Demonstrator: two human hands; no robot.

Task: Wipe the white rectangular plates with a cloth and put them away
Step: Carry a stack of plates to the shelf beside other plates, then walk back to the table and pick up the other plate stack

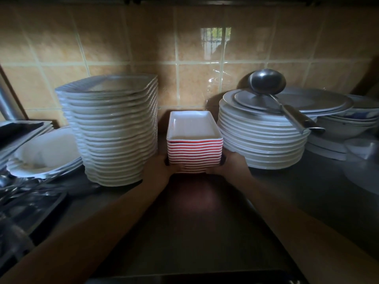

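A stack of several rectangular plates (194, 147), white inside with red outer edges, stands at the middle of the dark shelf between two taller piles. My left hand (164, 165) grips the stack's lower left corner, thumb curled across its front. My right hand (227, 164) grips the lower right corner the same way. Both forearms reach in from the bottom of the view. No cloth is visible.
A tall pile of white scalloped plates (114, 132) stands close on the left. A pile of round plates (262, 140) with a steel ladle (272, 87) on top stands close on the right. Bowls (348, 119) sit far right, a tray of cutlery (26, 199) far left. Tiled wall behind.
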